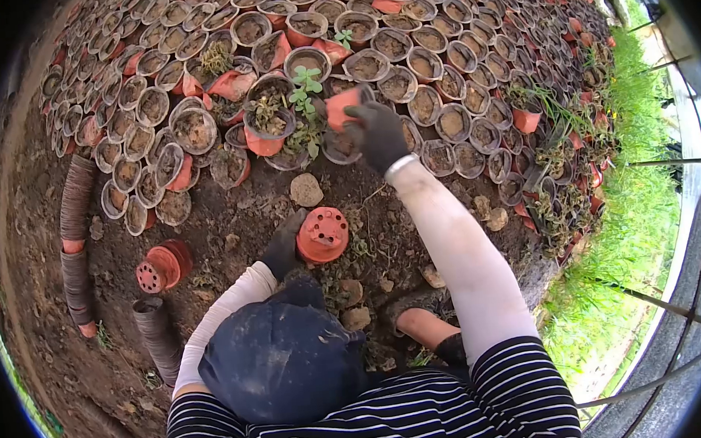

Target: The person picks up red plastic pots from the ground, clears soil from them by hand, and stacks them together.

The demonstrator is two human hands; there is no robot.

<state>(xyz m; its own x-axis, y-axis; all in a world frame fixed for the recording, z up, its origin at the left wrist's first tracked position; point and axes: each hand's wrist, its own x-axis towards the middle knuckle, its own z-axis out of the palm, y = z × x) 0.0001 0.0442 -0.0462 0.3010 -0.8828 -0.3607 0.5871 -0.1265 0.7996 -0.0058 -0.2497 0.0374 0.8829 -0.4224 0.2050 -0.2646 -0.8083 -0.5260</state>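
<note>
My right hand (379, 135), in a dark glove, is closed on the edge of a small red pot (342, 109) at the front of the pot rows. Beside it are a green leafy seedling (305, 89) and a pot with dry weeds (269, 118). My left hand (284, 243), also gloved, holds the side of an upturned red pot (323, 235) with holes in its base. Its fingers are partly hidden behind that pot.
Many soil-filled pots (428, 103) cover the ground ahead. A red pot stack (163, 266) lies left, near long nested stacks (77, 236). Stones (306, 189) lie on the soil. Grass (630, 202) and a dark cable run along the right.
</note>
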